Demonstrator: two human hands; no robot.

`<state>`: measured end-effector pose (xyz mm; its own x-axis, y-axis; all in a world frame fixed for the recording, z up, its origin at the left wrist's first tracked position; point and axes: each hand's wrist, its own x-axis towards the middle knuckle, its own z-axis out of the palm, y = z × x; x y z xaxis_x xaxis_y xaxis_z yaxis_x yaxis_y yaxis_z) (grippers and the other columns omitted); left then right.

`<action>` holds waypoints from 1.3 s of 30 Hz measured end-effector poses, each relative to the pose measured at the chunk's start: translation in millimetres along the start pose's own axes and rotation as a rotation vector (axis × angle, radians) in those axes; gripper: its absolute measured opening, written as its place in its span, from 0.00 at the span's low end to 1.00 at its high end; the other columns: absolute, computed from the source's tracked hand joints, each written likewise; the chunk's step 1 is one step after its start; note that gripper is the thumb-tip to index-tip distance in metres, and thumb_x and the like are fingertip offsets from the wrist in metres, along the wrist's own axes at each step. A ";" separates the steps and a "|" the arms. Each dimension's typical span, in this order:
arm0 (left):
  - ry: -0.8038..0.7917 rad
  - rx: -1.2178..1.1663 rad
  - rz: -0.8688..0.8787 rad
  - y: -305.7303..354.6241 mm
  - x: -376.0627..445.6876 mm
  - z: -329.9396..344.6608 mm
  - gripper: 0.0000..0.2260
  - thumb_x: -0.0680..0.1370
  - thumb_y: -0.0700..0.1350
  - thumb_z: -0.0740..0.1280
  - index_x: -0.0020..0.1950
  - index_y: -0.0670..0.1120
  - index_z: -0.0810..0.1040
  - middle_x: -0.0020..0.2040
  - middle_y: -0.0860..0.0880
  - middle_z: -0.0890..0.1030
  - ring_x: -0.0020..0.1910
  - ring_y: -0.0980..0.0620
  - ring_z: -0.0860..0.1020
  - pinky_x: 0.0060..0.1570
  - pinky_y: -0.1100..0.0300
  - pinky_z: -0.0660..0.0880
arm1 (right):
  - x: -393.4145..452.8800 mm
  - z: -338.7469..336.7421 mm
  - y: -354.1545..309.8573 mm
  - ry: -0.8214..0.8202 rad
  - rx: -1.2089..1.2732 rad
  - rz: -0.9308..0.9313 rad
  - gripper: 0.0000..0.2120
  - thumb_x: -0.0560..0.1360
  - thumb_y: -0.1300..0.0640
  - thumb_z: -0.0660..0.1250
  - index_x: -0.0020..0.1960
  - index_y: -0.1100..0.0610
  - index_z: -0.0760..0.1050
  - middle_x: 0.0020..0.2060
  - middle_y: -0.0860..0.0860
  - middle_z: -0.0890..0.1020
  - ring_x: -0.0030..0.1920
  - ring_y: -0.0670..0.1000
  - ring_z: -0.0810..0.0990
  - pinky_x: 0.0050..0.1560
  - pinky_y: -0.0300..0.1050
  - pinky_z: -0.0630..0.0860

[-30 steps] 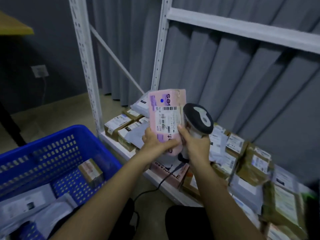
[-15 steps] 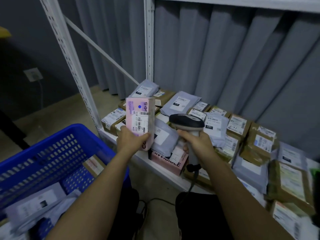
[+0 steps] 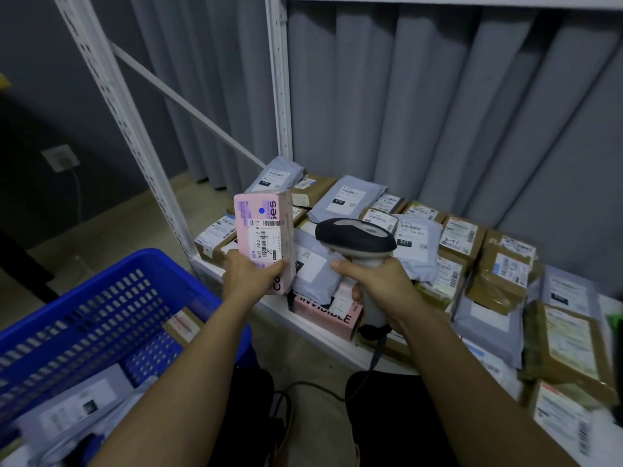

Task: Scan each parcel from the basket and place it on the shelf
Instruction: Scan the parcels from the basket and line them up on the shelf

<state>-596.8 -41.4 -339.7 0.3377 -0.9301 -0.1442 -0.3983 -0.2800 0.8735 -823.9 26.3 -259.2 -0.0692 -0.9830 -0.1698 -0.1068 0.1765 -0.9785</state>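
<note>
1. Head view shows the left hand (image 3: pixel 251 278) gripping a pink parcel (image 3: pixel 264 235) by its lower end, fingers curled round the back and thumb pressed across the front just under the white label. It stands upright with the label facing the person, so the barcodes above the thumb are left uncovered, likely for reading.
2. Right hand (image 3: pixel 377 284) is wrapped round the pale handle of a scanner (image 3: pixel 355 239); the forefinger lies along the front under the dark head. The head points away toward the shelf, not at the label, so the scan looks finished or paused, judging by the aim alone.
3. Parcel and scanner sit near each other but apart, both above the front edge of the white shelf (image 3: pixel 323 335).
4. Pink parcel: a flat, rigid-looking carton with smooth printed card and a taped edge.
5. Beyond the fingertips lie brown taped boxes and soft grey mailer bags (image 3: pixel 349 197), crumpled and slack.
6. Below the left wrist stands the blue basket (image 3: pixel 101 298), hard perforated plastic, with more parcels inside.
7. A dark cable (image 3: pixel 374 360) hangs from the scanner's base.
</note>
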 end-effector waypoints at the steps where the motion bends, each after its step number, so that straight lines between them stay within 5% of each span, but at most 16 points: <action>1: -0.003 0.010 0.002 -1.0 1.0 0.6 0.45 0.48 0.68 0.73 0.60 0.50 0.69 0.55 0.51 0.78 0.51 0.51 0.80 0.41 0.48 0.82 | 0.2 0.7 0.4 -0.004 0.005 0.008 0.10 0.69 0.56 0.77 0.44 0.61 0.80 0.26 0.55 0.77 0.25 0.49 0.73 0.30 0.42 0.72; 7: -0.023 -0.019 0.012 4.7 -6.4 -1.7 0.44 0.49 0.67 0.73 0.59 0.48 0.68 0.55 0.49 0.78 0.52 0.50 0.80 0.42 0.47 0.82 | -0.2 4.8 1.0 -0.005 0.022 0.016 0.09 0.69 0.56 0.77 0.42 0.59 0.79 0.25 0.54 0.76 0.24 0.48 0.74 0.30 0.41 0.73; 12: -0.049 -0.084 0.063 10.6 -14.5 1.7 0.30 0.63 0.54 0.78 0.60 0.47 0.72 0.54 0.50 0.80 0.52 0.51 0.80 0.45 0.47 0.82 | -1.4 3.4 -1.9 0.039 0.109 0.029 0.07 0.71 0.57 0.75 0.44 0.59 0.80 0.28 0.55 0.79 0.24 0.47 0.74 0.30 0.42 0.72; 17: -0.186 -0.203 0.069 27.4 -43.3 10.0 0.36 0.59 0.64 0.75 0.62 0.50 0.72 0.55 0.53 0.81 0.53 0.52 0.80 0.48 0.49 0.81 | -2.0 -10.6 -8.0 0.254 0.351 0.045 0.06 0.72 0.58 0.73 0.46 0.59 0.79 0.28 0.52 0.79 0.26 0.48 0.75 0.29 0.39 0.73; 21: -0.281 -0.247 0.123 50.1 -82.0 27.3 0.21 0.71 0.53 0.74 0.60 0.50 0.71 0.51 0.58 0.78 0.50 0.58 0.78 0.46 0.62 0.75 | -16.4 -42.6 -0.6 0.444 0.539 0.020 0.05 0.73 0.59 0.73 0.48 0.56 0.79 0.32 0.50 0.81 0.27 0.46 0.77 0.29 0.38 0.76; 25: -0.403 -0.258 0.228 91.1 -119.6 51.8 0.20 0.72 0.49 0.74 0.61 0.51 0.72 0.52 0.58 0.79 0.50 0.60 0.77 0.47 0.62 0.75 | -51.7 -96.1 20.9 0.606 0.501 0.025 0.06 0.73 0.59 0.73 0.49 0.56 0.79 0.35 0.52 0.81 0.25 0.45 0.76 0.32 0.41 0.77; 31: -0.590 -0.166 0.276 133.4 -181.3 112.4 0.24 0.69 0.53 0.76 0.60 0.48 0.73 0.56 0.54 0.80 0.52 0.55 0.79 0.46 0.58 0.79 | -125.2 -174.1 61.6 0.798 0.449 0.040 0.10 0.73 0.59 0.72 0.53 0.63 0.78 0.35 0.57 0.80 0.30 0.49 0.77 0.32 0.41 0.76; 39: -0.690 0.156 0.165 99.5 -229.3 193.5 0.20 0.70 0.55 0.74 0.57 0.46 0.79 0.52 0.48 0.82 0.47 0.48 0.81 0.44 0.56 0.78 | -186.2 -222.5 130.1 0.875 0.535 0.210 0.13 0.74 0.61 0.72 0.56 0.64 0.77 0.38 0.57 0.80 0.28 0.50 0.77 0.27 0.39 0.76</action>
<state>-878.9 98.0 -309.7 -0.3318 -0.8869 -0.3215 -0.5319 -0.1056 0.8402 -1045.5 243.4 -328.9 -0.7520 -0.5181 -0.4075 0.4287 0.0851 -0.8994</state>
